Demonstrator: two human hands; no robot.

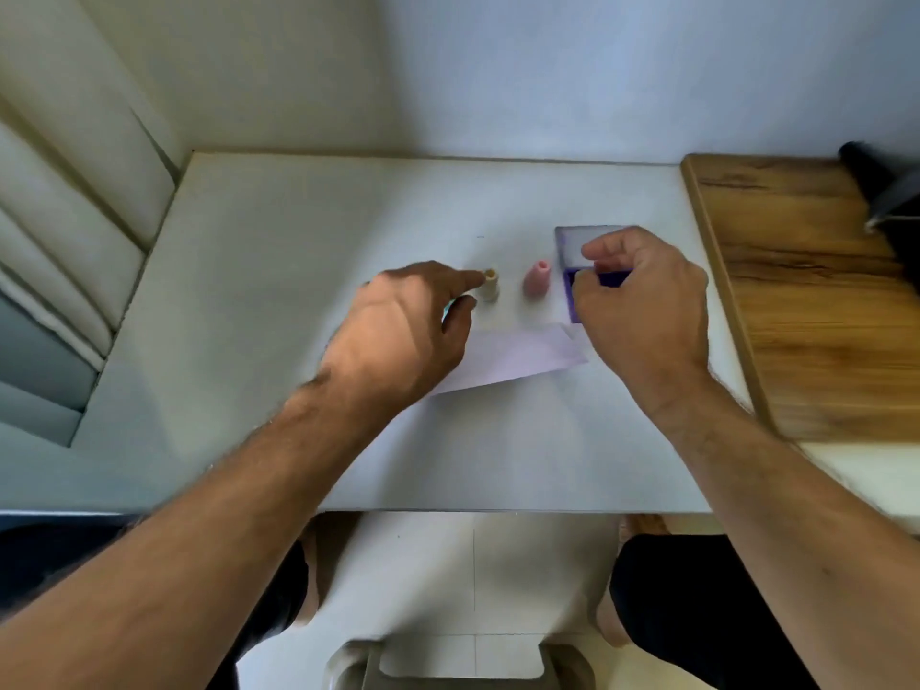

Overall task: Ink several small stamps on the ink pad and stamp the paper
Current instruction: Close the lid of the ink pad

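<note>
A cream stamp (490, 286) stands upright on the white table (298, 231). My left hand (403, 336) reaches to it from the left, index fingertip touching its top and thumb just short of its base, not closed around it. A pink stamp (536, 278) stands to its right, untouched. The purple ink pad (572, 301) lies open with its clear lid (572, 241) raised behind. My right hand (647, 306) hovers over the pad with thumb and fingers pinched together; what they hold is hidden. A pale sheet of paper (517, 356) lies in front, partly under my left hand.
A wooden board (816, 311) lies along the table's right side, with a dark object (881, 186) at its far corner. Cushioned panels (64, 231) border the left edge. The wall stands right behind the table. My knees and a stool (448, 664) show below the front edge.
</note>
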